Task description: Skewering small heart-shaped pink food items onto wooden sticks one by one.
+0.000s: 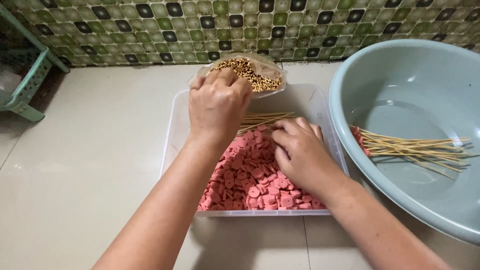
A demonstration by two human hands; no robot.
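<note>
Left hand: I see it curled, fingertips pinched at the bag of kernels.
Right hand: mine rests, fingers bent, on pink slices.
Tub: holds slices, skewers.

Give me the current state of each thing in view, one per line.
Left hand: fingers dipped into the bag.
Right hand: resting on the pink slices.
Bag of kernels: open.
Clear tray: partly filled with pink slices.
Loose skewers: bare, in the tray.
Basin: holds loaded skewers.
</note>
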